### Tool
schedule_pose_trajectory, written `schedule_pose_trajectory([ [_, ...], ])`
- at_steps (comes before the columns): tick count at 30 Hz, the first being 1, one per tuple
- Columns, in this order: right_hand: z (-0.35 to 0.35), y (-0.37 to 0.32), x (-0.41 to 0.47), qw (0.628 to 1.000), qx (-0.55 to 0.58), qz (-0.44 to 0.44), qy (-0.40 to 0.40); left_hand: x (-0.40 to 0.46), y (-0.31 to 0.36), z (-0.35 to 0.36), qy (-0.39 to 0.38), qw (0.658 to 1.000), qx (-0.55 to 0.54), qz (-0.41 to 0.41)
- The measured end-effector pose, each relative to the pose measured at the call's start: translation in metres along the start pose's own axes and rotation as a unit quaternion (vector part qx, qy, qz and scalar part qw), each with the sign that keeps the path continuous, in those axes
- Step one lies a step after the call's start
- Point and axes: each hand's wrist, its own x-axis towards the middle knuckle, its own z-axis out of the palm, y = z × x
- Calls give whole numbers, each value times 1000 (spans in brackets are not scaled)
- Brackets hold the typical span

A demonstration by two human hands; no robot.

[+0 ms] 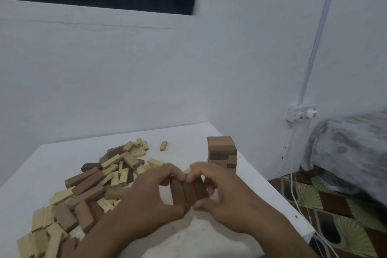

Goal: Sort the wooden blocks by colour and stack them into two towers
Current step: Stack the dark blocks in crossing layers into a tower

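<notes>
Dim, bluish, soft; edges perhaps slightly warped.

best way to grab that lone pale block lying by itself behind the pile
Pinch the lone pale block across its two long sides, coming straight down from above. It lies flat on the white table, apart from the pile, so both long faces look free, and its narrow width suits a thumb-and-finger pinch.

My white tabletop (209,234) carries a loose heap of pale and brown blocks (88,184) spread to the left of my fingers (178,170). Beyond my fingers to the right stands a short brown tower (222,153) near the table's edge. One pale block (163,146) lies alone farther back.
</notes>
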Motion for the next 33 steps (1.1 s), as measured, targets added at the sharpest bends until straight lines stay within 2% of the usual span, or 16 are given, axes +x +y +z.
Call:
schedule_pose_trajectory([
  [5, -38, 4, 6, 978, 40, -34, 202, 50, 27, -9, 20, 999, -34, 22],
  [9, -51, 20, 11, 951, 84, -59, 290, 85, 45, -5, 12, 998, -47, 43],
  [17, -53, 62, 22, 935, 95, -94, 329, 123, 42, 15, -20, 998, -64, 18],
  [23, -48, 72, 29, 935, 130, -31, 328, 136, 35, 24, -50, 996, -70, -5],
  [33, -39, 80, 33, 934, 112, 6, 340, 145, 21, 34, -90, 995, -49, -19],
])
